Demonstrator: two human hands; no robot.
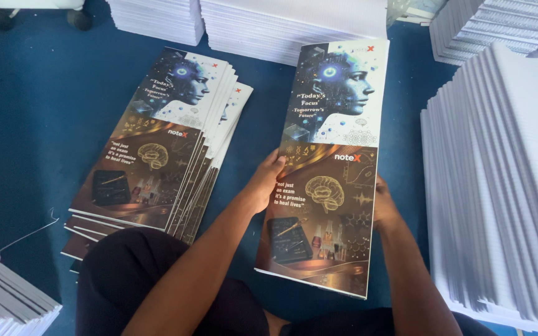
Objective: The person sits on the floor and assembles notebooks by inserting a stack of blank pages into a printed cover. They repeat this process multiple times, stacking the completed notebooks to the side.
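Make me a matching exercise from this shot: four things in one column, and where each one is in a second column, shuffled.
1. left hand
2. right hand
3. fanned pile of printed covers
4. tall stack of white sheets

A. on the blue floor at the picture's left
B. gripping the held cover's left edge
C. at the picture's right edge
D. on the held cover's right edge

Pairs: 1-B, 2-D, 3-A, 4-C
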